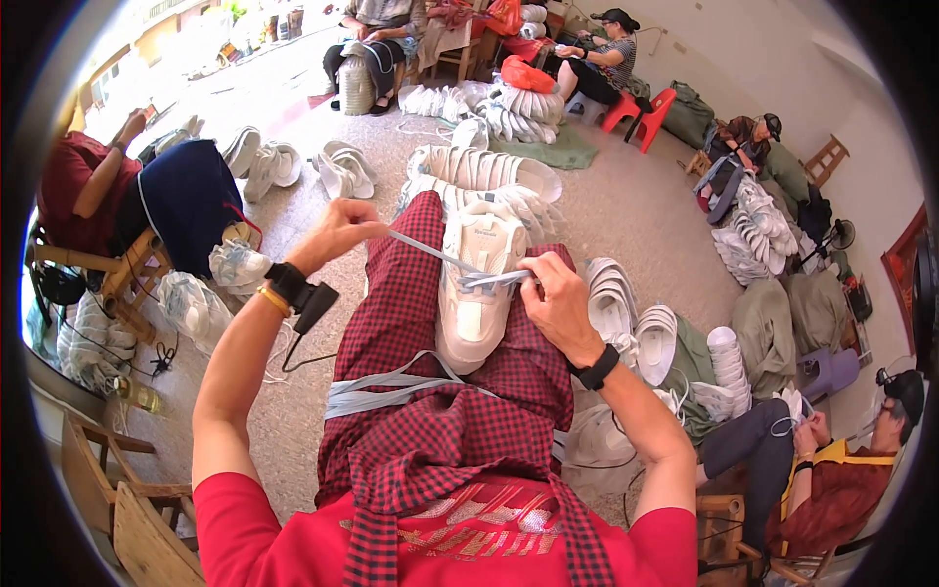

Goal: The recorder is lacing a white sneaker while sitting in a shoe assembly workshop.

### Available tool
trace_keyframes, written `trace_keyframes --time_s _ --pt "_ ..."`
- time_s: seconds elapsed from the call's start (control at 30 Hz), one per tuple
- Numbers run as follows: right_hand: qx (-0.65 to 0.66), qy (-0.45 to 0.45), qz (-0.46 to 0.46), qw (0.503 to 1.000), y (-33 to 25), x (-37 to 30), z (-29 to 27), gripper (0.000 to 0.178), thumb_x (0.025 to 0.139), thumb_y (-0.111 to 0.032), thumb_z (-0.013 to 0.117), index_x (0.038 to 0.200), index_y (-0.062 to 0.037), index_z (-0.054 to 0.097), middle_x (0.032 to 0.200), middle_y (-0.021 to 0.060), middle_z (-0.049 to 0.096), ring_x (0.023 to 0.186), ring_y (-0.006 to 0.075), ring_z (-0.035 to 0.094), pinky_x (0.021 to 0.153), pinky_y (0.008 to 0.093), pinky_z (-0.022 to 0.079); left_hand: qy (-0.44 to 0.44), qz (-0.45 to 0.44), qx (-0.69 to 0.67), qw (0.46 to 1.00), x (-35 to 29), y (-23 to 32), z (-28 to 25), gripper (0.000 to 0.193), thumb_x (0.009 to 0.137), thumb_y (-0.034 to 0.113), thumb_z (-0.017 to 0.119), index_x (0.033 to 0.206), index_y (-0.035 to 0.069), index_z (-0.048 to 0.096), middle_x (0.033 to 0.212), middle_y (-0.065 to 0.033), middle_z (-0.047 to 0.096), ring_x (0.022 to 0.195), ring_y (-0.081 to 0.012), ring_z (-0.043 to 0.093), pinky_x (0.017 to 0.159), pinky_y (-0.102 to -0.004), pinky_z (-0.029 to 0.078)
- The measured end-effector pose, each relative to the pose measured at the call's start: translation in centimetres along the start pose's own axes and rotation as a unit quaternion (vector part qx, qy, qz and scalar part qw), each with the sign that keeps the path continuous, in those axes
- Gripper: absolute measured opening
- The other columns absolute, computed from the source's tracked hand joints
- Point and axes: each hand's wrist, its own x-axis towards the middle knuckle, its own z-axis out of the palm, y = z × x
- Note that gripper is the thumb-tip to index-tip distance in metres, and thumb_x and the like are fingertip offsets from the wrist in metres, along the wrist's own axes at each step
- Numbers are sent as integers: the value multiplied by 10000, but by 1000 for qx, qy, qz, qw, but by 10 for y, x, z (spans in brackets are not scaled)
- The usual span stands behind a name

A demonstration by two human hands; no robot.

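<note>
A white sneaker [473,305] rests between my thighs, toe toward me, on a red and black checked apron [445,426]. A light blue shoelace [430,251] crosses its throat near the toe end. My left hand [339,233], off to the shoe's left, pinches one stretch of the lace and draws it taut. Close against the shoe's right side, my right hand [558,293] has its fingers closed on the lace where it bunches over the eyelets. More loose blue laces [396,389] lie across my lap.
Rows of white shoes [479,171] lie on the floor ahead, with stacked shoes [611,298] at my right. Co-workers sit around the room, one in dark red [93,181] close on the left, another [836,489] at lower right. A wooden chair [122,489] stands at lower left.
</note>
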Motion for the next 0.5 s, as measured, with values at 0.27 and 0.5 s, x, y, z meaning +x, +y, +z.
trace_keyframes --time_s 0.27,0.5 --pt "-51 -65 -31 996 4 -1 11 213 763 -41 654 957 -47 565 992 97 583 936 342 596 725 426 528 89 -49 205 973 -26 -61 -60 176 789 181 744 809 8 715 698 -92 635 666 -153 600 600 -300 467" --pt "98 -84 16 991 10 6 -1 124 836 -93 651 836 0 569 751 138 615 661 300 578 641 377 489 87 107 110 984 -17 12 41 316 767 107 718 1074 54 664 1069 -141 603 947 -287 622 825 -383 510"
